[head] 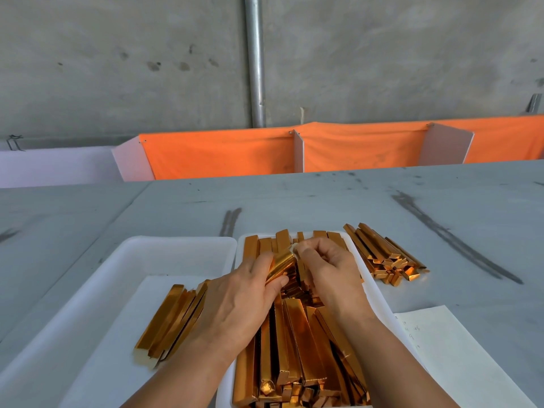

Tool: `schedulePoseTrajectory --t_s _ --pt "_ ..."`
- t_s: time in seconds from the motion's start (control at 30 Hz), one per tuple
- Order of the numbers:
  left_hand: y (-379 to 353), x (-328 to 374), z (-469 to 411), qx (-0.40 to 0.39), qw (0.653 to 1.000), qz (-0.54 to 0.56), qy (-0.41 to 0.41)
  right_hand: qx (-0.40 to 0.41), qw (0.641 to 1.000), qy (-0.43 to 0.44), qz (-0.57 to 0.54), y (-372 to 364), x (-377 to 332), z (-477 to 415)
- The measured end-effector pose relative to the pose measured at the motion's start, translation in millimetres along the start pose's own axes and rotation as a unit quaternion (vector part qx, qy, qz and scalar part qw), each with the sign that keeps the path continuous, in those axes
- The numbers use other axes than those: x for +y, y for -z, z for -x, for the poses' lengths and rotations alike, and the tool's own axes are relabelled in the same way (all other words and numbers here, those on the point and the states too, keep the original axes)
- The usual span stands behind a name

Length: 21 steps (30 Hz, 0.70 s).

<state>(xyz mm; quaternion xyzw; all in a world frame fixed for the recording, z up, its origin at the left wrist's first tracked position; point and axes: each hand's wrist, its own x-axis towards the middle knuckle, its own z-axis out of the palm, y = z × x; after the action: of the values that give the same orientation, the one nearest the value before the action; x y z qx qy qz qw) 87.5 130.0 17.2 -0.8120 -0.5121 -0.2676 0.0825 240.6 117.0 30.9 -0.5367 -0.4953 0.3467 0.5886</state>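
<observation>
A grey, scuffed worktop (323,201) carried dark streaks across its far half; behind it ran a strip of orange cloth (220,154) broken by white dividers (298,151), and beyond that rose a bare concrete wall (117,69) with a metal pipe (255,60) running down it.

Two white trays lay side by side at the near edge; the left tray (176,240) held a small bundle of gold strips (170,316), and the right tray (374,290) was packed with gold sleeves (300,348); a loose pile of gold sleeves (385,257) sat on the worktop just right of it, and a sheet of paper (459,357) lay near the right forearm.

Over the right tray the left hand (238,301) curled its fingers round a gold foil piece (281,267); the right hand (329,272) pinched that piece's far end.

Most fingertips were hidden behind the foil and knuckles; the near ends of both trays were cut off by the frame; the writing on the paper was too faint to read.
</observation>
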Motion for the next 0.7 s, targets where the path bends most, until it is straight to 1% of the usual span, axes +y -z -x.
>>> schedulePoseTrajectory --t_s 0.13,0.3,0.53,0.7 --pt "-0.8 -1.1 0.3 0.001 1.000 0.002 -0.001 0.005 1.000 0.004 -0.002 0.6 1.2 -1.3" --pt "-2.5 -1.1 1.2 -0.001 1.000 0.008 -0.006 0.004 0.999 0.032 0.013 -0.2 1.9 0.4" --pt "-4.7 -2.1 1.8 0.004 1.000 -0.019 -0.017 -0.009 0.999 0.021 0.026 -0.3 1.2 2.1" --pt "-5.0 -2.6 2.0 0.000 1.000 -0.016 -0.007 -0.025 0.999 0.023 0.032 -1.3 -0.1 3.5"
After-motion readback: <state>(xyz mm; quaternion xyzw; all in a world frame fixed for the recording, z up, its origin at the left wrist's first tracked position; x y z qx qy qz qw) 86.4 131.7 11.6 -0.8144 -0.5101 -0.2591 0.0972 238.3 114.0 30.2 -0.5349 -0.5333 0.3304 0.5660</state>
